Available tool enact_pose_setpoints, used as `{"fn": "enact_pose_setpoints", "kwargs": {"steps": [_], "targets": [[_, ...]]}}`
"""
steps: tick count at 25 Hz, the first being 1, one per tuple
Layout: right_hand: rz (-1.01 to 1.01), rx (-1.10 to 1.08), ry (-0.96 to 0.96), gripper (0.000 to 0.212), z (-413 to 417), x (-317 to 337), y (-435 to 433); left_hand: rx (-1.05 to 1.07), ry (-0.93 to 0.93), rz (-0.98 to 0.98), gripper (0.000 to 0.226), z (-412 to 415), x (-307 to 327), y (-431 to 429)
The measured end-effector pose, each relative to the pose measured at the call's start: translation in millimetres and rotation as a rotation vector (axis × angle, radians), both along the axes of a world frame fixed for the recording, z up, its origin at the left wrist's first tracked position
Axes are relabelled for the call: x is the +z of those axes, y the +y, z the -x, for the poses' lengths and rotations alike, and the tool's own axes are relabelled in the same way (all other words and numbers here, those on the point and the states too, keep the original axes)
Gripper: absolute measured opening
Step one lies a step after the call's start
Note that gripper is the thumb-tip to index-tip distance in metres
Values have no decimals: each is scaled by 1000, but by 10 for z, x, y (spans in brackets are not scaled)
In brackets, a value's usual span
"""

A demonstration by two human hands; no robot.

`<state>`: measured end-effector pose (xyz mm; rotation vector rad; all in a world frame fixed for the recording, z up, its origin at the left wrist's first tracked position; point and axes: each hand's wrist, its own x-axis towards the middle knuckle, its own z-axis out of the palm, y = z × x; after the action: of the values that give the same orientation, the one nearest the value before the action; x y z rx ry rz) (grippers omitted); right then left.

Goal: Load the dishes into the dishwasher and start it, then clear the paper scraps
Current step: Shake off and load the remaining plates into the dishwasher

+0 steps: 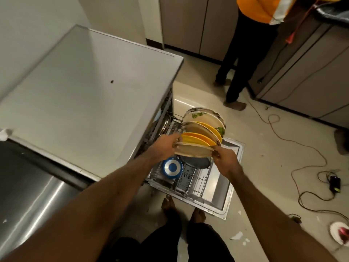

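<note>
The dishwasher's lower rack (200, 184) is pulled out over the open door (226, 190). Several plates stand on edge in it: cream plates with green leaf prints (202, 116) and yellow plates (198, 138). I hold a cream plate (192, 150) by its two ends just above the rack, in front of the yellow ones. My left hand (162, 148) grips its left rim and my right hand (224, 160) pinches its right rim. A blue-and-white lid (172, 167) and a dark pan (198, 161) lie lower in the rack. Paper scraps (237, 235) lie on the floor at my right.
The grey countertop (85, 87) over the dishwasher fills the left. A person in an orange top (243, 59) stands by the far cabinets. Orange and black cables (302, 148) trail across the floor at right. A white plate with something red (340, 234) sits on the floor at the right edge.
</note>
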<state>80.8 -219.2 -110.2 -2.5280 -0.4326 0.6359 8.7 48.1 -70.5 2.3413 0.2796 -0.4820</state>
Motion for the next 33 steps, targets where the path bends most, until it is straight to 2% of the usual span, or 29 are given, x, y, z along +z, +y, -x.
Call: {"fn": "enact_pose_setpoints", "kwargs": {"steps": [6,10,15,20,26,30,32,33], "targets": [[63,-70,-15,25,116,-875,52,-86,57,-231,32,-376,-1222,-79],[117,-95,19,21,95,-1409,59,-58,-14,-257,31,-446,-1817,-249],[142,-107,58,23,8,-1999,20,15,135,-187,28,-500,-2670,-300],[130,-117,141,24,-39,-2315,19,74,178,-191,36,-464,-2985,-358],[69,-153,246,37,-73,-2548,56,14,367,-117,65,-447,-3298,-374],[88,-51,238,48,-78,-2583,26,16,373,-71,60,-436,-3394,-421],[101,-5,232,43,-114,-2603,12,43,349,-50,62,-412,-3387,-448],[115,13,207,32,-133,-2595,-3,44,347,-38,64,-391,-3363,-472]]}}
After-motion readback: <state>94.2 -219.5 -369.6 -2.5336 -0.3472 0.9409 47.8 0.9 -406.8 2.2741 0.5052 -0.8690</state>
